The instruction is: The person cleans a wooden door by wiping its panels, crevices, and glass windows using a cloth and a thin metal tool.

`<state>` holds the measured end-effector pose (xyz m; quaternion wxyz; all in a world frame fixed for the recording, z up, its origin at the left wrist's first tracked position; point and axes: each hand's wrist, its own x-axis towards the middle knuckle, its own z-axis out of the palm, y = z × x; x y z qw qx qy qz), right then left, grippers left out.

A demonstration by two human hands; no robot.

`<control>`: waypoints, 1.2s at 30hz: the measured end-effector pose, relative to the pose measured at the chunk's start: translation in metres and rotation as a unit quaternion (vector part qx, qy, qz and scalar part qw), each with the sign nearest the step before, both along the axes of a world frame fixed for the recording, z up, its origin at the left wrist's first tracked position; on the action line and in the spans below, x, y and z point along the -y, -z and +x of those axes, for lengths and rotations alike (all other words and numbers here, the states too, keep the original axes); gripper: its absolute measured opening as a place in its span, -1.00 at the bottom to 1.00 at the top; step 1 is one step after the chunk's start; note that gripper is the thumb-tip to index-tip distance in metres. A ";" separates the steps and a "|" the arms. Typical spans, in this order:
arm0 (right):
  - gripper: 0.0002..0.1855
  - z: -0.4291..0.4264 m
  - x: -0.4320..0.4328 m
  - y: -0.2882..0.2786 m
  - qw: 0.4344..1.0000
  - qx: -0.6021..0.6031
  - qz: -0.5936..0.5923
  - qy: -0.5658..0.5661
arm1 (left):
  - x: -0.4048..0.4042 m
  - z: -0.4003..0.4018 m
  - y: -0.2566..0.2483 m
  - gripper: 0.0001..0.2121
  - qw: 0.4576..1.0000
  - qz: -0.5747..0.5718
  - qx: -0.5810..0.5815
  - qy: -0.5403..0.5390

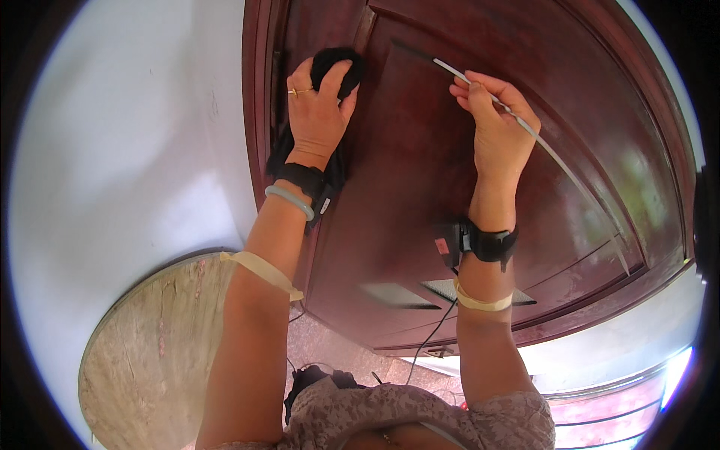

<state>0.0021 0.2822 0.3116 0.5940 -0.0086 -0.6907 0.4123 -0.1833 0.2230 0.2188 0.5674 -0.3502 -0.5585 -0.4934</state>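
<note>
My left hand grips a black, soft-looking bundle near the left edge of a dark red paneled wooden door. More black material hangs behind that wrist, partly hidden by the hand and forearm. Between the thumb and fingers of my right hand is a thin, pale, flexible strip. Its short end points up and left with a dark side showing, and a dark streak continues beyond it over the door. The long tail bends down to the right and is blurred at its end.
A round wooden board leans by the white wall at left. Black devices are strapped to both wrists, and a thin cable hangs below the right one. A metal latch shows near the door's far edge, above the speckled floor.
</note>
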 end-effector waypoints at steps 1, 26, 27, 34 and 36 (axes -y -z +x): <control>-0.87 -0.003 0.002 -0.001 1.000 0.004 -0.005 0.006 | 0.000 -0.001 0.001 -0.61 1.000 -0.002 0.001 -0.002; -0.88 -0.001 0.000 -0.002 0.999 -0.021 0.001 0.026 | -0.001 -0.001 -0.002 -0.55 1.000 0.019 -0.004 0.001; -0.88 -0.006 -0.001 0.000 1.000 -0.028 0.005 0.009 | -0.002 -0.001 -0.001 -0.55 1.000 0.019 -0.004 0.001; -0.88 0.000 0.001 0.004 0.998 -0.016 -0.008 0.052 | 0.000 0.000 0.001 -0.54 1.000 0.009 0.001 0.001; -0.88 -0.014 0.002 0.002 1.000 -0.015 0.007 0.023 | 0.001 -0.001 0.001 -0.57 1.000 0.005 0.007 0.009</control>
